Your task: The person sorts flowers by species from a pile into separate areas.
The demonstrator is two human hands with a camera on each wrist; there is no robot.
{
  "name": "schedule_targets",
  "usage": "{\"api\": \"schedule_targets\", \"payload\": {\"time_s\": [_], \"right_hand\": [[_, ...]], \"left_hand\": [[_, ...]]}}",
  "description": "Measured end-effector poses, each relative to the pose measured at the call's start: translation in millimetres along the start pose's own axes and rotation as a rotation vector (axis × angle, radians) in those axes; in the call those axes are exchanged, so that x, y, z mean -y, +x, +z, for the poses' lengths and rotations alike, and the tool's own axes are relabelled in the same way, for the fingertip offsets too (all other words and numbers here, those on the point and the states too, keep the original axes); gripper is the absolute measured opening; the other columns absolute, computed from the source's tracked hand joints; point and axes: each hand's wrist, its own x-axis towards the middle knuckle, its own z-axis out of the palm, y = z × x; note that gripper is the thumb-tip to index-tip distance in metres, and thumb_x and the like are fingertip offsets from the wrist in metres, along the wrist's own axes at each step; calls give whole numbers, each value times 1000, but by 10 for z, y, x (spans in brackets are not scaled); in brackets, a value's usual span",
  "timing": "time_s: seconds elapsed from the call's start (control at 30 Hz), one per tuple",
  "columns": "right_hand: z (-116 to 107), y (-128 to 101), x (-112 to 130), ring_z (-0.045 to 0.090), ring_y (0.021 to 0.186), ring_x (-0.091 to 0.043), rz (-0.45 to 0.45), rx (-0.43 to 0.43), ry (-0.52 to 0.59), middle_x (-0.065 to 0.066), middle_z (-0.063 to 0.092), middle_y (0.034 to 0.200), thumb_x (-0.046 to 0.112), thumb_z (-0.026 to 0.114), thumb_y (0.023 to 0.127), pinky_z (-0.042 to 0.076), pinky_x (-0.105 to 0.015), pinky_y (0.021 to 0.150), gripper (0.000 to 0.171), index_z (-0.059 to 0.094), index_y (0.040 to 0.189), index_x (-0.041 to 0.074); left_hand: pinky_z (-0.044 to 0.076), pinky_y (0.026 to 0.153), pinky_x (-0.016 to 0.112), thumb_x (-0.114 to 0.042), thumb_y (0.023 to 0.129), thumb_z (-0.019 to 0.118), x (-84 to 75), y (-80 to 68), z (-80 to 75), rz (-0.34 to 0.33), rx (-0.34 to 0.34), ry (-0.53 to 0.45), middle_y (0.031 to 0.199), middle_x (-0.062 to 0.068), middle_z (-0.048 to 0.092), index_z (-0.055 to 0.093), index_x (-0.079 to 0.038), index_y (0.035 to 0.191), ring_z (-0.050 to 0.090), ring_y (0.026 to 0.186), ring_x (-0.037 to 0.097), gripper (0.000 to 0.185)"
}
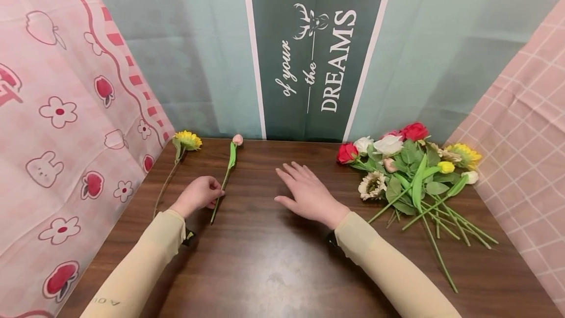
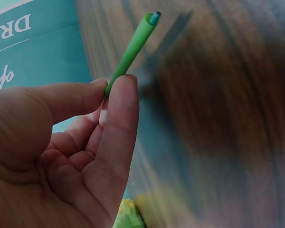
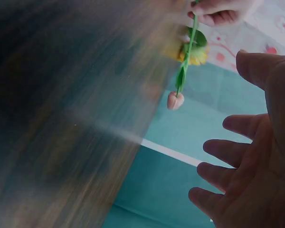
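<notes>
Between thumb and forefinger, my left hand (image 1: 202, 194) pinches the green stem of a pink tulip (image 1: 237, 140). In the left wrist view the cut end of the stem (image 2: 135, 45) sticks out past the fingertips. The tulip's bud points toward the back edge of the table. A sunflower (image 1: 188, 140) lies to the left of that hand, its long stem partly hidden behind the wrist. My right hand (image 1: 306, 193) is over the middle of the table with fingers spread and holds nothing; the right wrist view shows its palm (image 3: 256, 166) bare.
On the right of the brown wooden table (image 1: 273, 269) lies a pile of artificial flowers: red roses (image 1: 415, 131), white roses (image 1: 388, 145), a yellow tulip (image 1: 446, 167) and others, stems pointing forward. A green printed curtain (image 1: 212, 63) hangs behind; pink cloths (image 1: 525, 126) border both sides.
</notes>
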Motion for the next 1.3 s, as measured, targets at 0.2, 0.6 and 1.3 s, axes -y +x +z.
{"api": "schedule_targets", "payload": {"time_s": [0.2,0.6,1.3], "right_hand": [[8,60,38,19,154,-33,-4,78,-31,-12,33,164,56,55,101,12,-46,125,75,35,161,16],[-87,-207,-194,28,151,-35,35,-3,11,-11,43,159,53,55,102,23,-49,122,68,44,156,14],[-941,-1334,-1601,62,88,-29,613,-357,289,-16,70,106,33,56,105,49,-43,74,35,69,118,4]], "left_hand": [[61,61,35,-7,97,68,-26,10,48,-3,-16,34,86,13,66,63,6,100,69,64,19,14],[59,74,44,-24,97,71,-159,-58,-7,35,-57,207,110,19,66,59,6,123,68,83,24,41],[40,113,46,-34,98,71,-1478,-278,1110,776,-46,540,152,14,48,50,-10,150,47,138,31,62]]}}
